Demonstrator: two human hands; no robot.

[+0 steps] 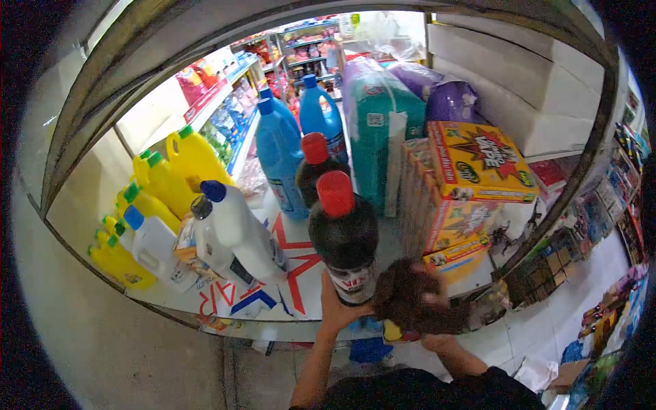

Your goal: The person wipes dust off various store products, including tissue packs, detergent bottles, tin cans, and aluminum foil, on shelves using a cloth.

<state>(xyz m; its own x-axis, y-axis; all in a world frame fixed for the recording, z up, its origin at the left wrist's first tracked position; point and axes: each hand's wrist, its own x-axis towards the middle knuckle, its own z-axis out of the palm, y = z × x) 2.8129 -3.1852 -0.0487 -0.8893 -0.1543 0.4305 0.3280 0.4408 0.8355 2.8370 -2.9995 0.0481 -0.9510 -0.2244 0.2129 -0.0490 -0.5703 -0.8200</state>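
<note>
A dark bottle with a red cap (344, 236) stands upright near the front edge of the shelf. My left hand (336, 309) is wrapped around its lower part, by the label. Just to the right, my right hand (432, 299) is closed on a bunched brown cloth (408, 290), which is blurred and hides most of the fingers. The cloth is close against the bottle's lower right side; whether it touches cannot be made out. Directly behind stands a second dark bottle with a red cap (316, 164).
Blue bottles (279, 160) stand behind, white bottles (239, 229) and several yellow jugs (195, 160) to the left. Green packs (374, 130) and stacked yellow-orange boxes (478, 160) are on the right. A dark curved frame (581, 164) borders the shelf (301, 273).
</note>
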